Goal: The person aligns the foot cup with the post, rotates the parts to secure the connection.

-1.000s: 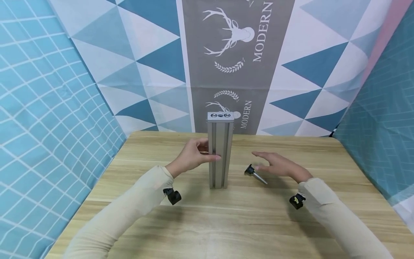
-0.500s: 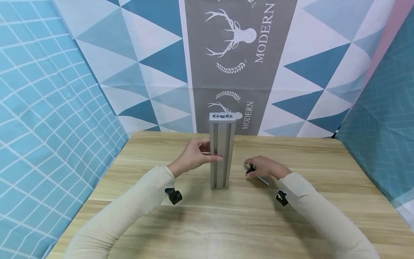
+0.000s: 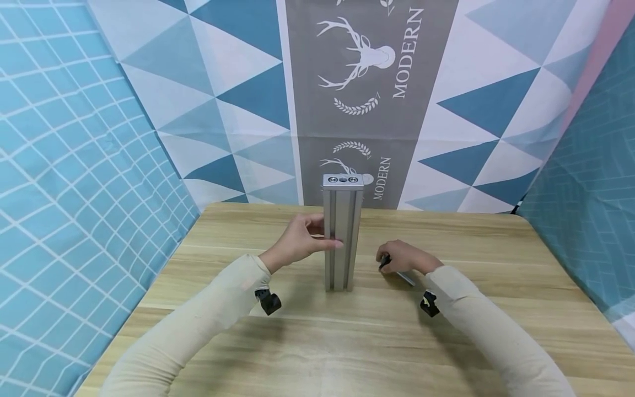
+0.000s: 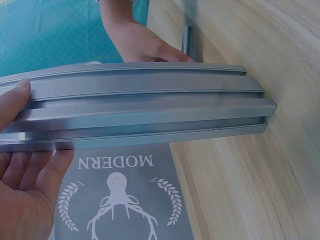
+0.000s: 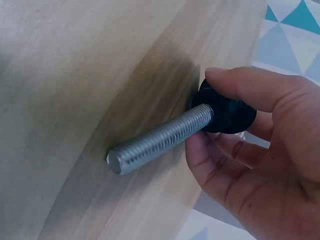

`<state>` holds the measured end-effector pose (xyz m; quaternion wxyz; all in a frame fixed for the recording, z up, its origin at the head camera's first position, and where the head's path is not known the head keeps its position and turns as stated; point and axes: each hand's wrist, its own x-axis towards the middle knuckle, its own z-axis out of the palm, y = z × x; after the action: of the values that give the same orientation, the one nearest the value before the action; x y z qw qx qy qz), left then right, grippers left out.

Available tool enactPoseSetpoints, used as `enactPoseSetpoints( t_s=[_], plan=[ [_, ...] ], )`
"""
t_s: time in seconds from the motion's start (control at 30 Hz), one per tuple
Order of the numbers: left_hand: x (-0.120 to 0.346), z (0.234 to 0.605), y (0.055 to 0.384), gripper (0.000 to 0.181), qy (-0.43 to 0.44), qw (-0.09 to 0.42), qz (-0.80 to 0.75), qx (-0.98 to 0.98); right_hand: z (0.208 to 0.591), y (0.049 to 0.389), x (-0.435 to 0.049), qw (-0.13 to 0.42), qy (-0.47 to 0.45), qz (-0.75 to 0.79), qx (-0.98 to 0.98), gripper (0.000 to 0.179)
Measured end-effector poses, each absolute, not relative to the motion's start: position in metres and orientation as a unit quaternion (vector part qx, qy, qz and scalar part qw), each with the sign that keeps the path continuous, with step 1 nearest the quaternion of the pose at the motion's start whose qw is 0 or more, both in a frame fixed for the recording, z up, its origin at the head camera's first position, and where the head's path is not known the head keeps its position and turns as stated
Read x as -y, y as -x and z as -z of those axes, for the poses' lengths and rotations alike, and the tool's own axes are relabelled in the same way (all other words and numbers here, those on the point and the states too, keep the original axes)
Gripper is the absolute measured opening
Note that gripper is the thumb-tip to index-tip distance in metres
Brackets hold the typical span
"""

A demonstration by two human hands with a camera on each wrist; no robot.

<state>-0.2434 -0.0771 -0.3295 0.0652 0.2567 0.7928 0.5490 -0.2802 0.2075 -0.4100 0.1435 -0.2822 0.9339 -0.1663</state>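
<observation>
A silver aluminium extrusion profile stands upright on the table, its top end plate showing round holes. My left hand grips it around the middle, thumb across the front and fingers behind; the left wrist view shows the grooved faces of the profile up close. To its right, my right hand pinches the black base of a threaded levelling foot. In the right wrist view the thumb and fingers curl round that base, and the bare metal thread points away from the palm, close over the wood.
The wooden table has its back edge against a patterned cloth backdrop. Blue tiled-pattern cloth hangs at the left, and teal cloth hangs at the right.
My right hand has moved left and down onto the levelling foot and taken hold of its black base. The left hand keeps its grip on the standing profile.
</observation>
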Motion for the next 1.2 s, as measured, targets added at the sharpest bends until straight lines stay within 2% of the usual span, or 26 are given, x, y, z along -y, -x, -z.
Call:
enactPoseSetpoints(
  t_s=[0.23,0.57,0.97,1.2],
  plan=[
    [0.076,0.329,0.245,0.038,-0.259,0.066,-0.550,-0.791,0.396,0.280,-0.217,0.122,0.287,0.199,-0.929,0.018],
    [0.077,0.331,0.246,0.038,-0.263,0.064,-0.552,-0.788,0.366,0.278,-0.235,0.071,0.286,0.254,-0.921,0.036],
    [0.078,0.330,0.244,0.041,-0.251,0.073,-0.553,-0.791,0.315,0.261,-0.244,-0.018,0.228,0.305,-0.924,0.034],
    [0.078,0.330,0.244,0.041,-0.251,0.070,-0.555,-0.790,0.275,0.244,-0.241,-0.084,0.174,0.357,-0.914,0.040]
  ],
)
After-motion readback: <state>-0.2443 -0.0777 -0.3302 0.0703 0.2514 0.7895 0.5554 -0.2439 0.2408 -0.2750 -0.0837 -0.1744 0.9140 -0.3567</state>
